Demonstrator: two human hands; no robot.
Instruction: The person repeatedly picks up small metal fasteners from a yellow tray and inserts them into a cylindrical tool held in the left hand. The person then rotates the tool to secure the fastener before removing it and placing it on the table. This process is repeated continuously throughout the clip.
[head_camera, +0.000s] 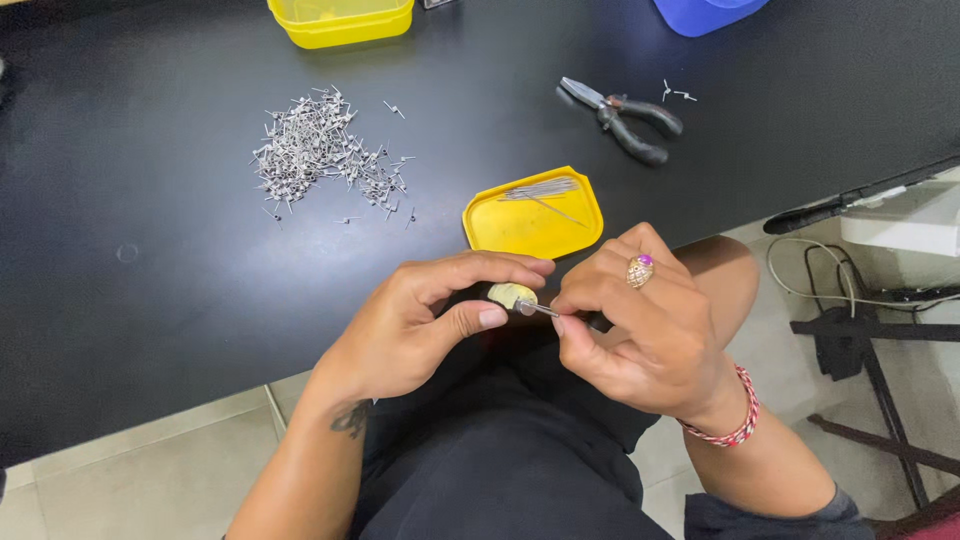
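Left hand curled, pinching yellow piece | right hand (ringed) — fingertips gripping thin metal pin

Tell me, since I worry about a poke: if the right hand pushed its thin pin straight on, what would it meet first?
Most likely the left hand's thumb tip. The right hand aims the thin pin leftward at it, just below the small yellowish piece; depth is unclear.

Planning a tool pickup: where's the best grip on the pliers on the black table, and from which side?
Probably the two dark padded handles of the pliers, not the bare metal jaws. The tool lies flat with its jaws pointing up-left and its handles splayed toward the lower right, so come from above on the handle end, closing across both handles. That side is open; two small metal pins lie just beyond.
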